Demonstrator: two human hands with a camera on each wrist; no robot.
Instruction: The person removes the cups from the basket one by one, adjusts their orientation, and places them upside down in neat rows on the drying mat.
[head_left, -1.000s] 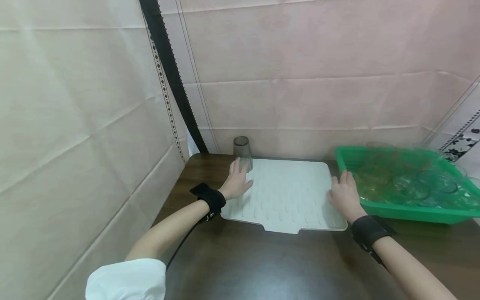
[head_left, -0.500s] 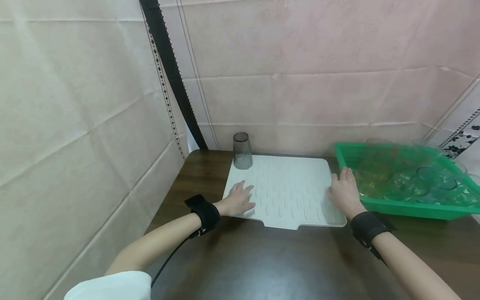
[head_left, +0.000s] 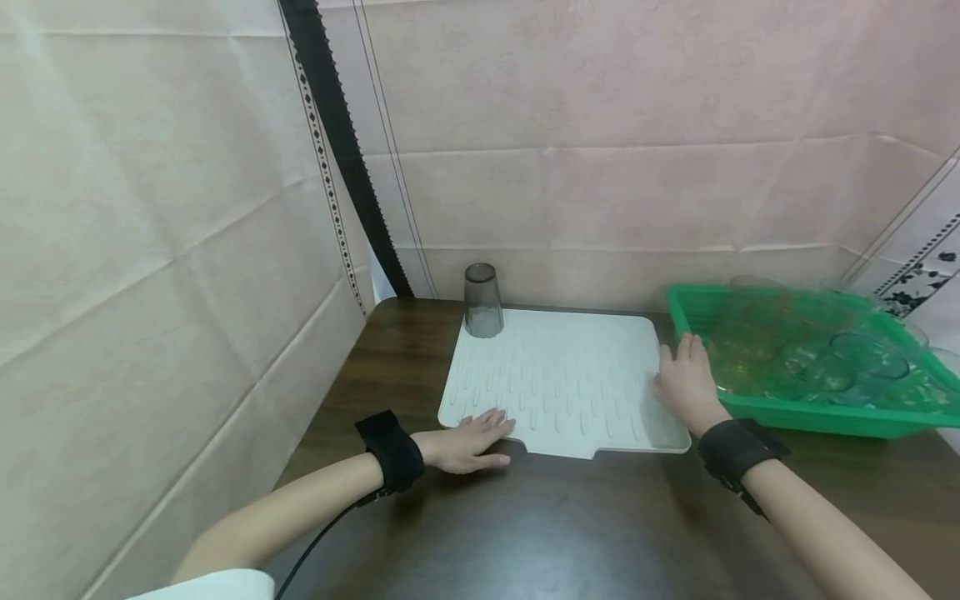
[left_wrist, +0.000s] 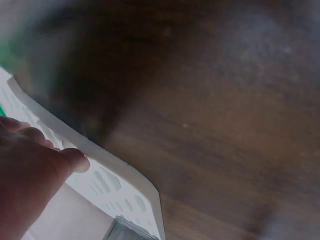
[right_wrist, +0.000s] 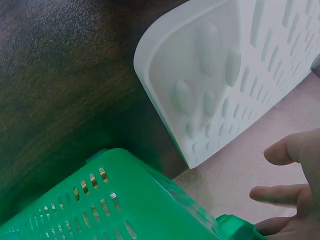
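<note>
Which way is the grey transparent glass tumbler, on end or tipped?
On end: the tumbler shows one round end on top, the other down on the white ridged rectangular tray.

Forward-down head view, 2 wrist close-ups, white tray (head_left: 573, 367) in all 3

1. Left hand (head_left: 467, 443): palm down, fingers straight, nearer the desk's (head_left: 555, 525) left edge.
2. Right hand (head_left: 687, 388): fingers extended toward the desk's back edge.
3. Left forearm (head_left: 307, 508) and right forearm (head_left: 828, 525) slant inward.
</note>
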